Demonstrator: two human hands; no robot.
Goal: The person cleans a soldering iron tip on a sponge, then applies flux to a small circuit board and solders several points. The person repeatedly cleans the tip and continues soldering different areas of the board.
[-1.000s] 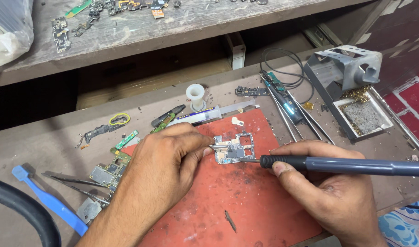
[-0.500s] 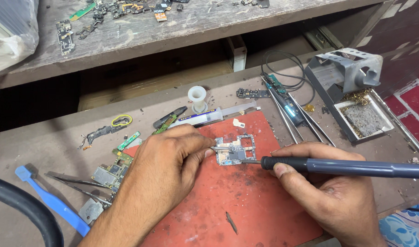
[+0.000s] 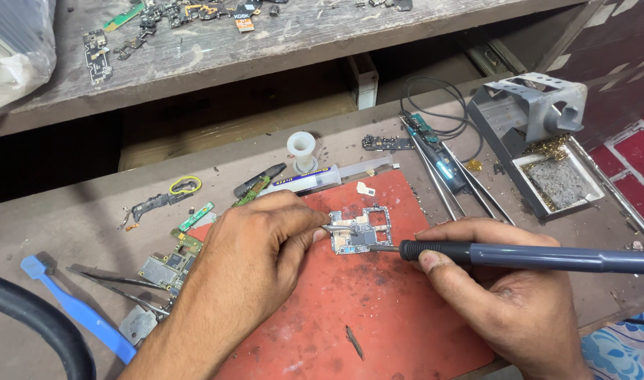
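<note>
Your bench [image 3: 68, 232] is worn, scuffed wood, grey-brown, with a rough plank shelf [image 3: 265, 49] at the far side carrying loose board scraps. A red rubbery mat [image 3: 378, 317], pitted and stained, lies at the near centre. At far right stands a grey metal iron stand [image 3: 540, 112] with a square tray of dull sponge. A blue plastic pry tool [image 3: 75, 309] lies near left. A syringe [image 3: 322, 179] with a clear barrel lies just beyond the mat.

Your right hand [image 3: 512, 302] has its grip closed around a dark, round-barrelled soldering iron [image 3: 533, 257], tip touching the small circuit board [image 3: 360, 231], a silvery rectangle on the mat's far part. Your left hand [image 3: 258, 260] pinches thin metal tweezers [image 3: 334, 229] shut, their tips resting on that board's left edge.
</note>
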